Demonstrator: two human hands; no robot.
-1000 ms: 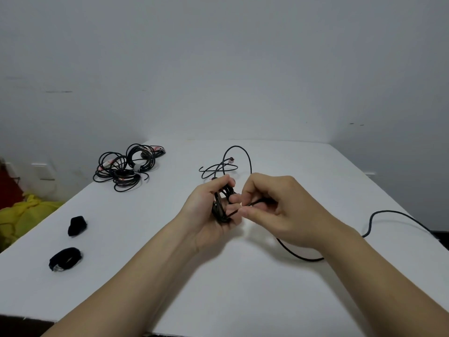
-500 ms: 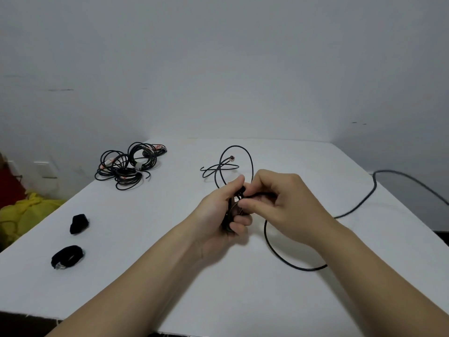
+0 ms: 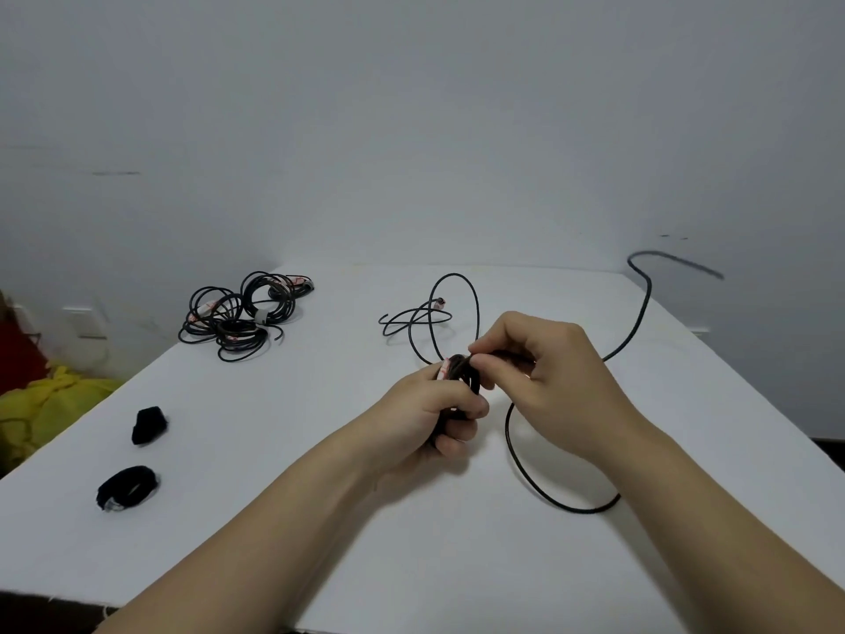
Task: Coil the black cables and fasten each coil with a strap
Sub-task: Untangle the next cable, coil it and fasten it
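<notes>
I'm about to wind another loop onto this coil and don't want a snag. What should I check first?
1. Left hand grips the small black cable coil: ok.
2. Right hand pinches the loose black cable tail next to the coil: ok.
3. Tail lies unknotted on the white table near the hands: ok.
4. Tail's end free past the table's right edge: cannot tell, blurred and out of view.
5. Two black fabric straps lie on the table's left side, unused: ok.

Bare table left of centre, straps by the left edge, coils at far left, cable looping across the right.
</notes>
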